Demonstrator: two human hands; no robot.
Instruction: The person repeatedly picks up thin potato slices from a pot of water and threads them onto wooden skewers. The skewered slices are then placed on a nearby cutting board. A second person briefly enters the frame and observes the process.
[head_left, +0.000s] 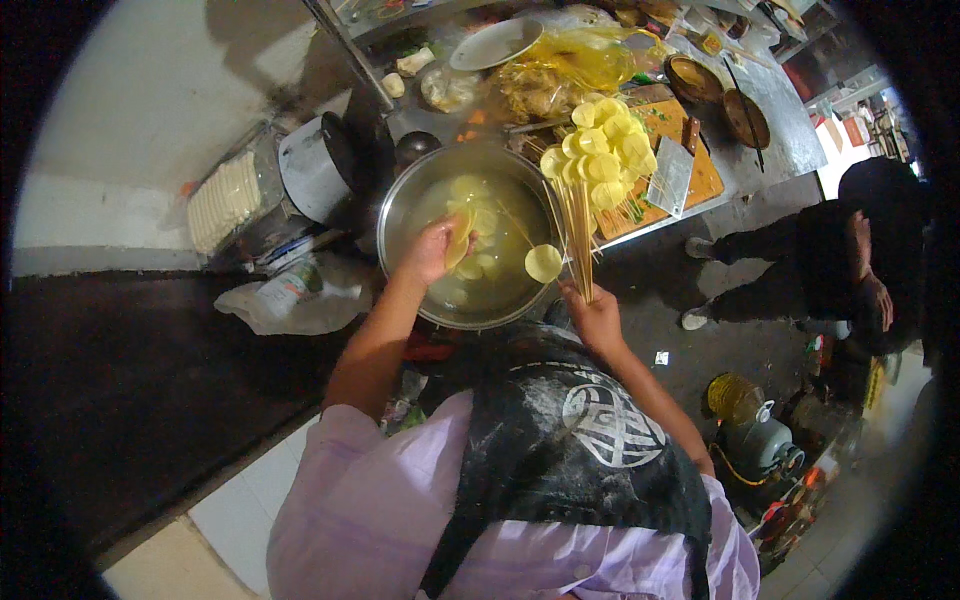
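My left hand (433, 251) grips a few thin, round yellow slices (459, 244), which look like potato, over a large steel pot (384, 225). Cloudy water (517, 217) fills the pot, with more slices (484, 221) in it. At the pot's right rim, my right hand (596, 319) is closed around a bundle of bamboo skewers (576, 240). A single round slice (543, 263) sits by the bundle, apparently on a skewer that slants over the pot. Beyond the bundle lies a heap of skewered slices (600, 154), partly covering a wooden cutting board (705, 187).
A cleaver (671, 176) rests on the board. Behind are a yellow plastic bag (585, 56), a white plate (496, 43) and brown bowls (694, 79). Left of the pot stands a metal pot (311, 169). A person (825, 255) stands at right, near a gas cylinder (757, 446).
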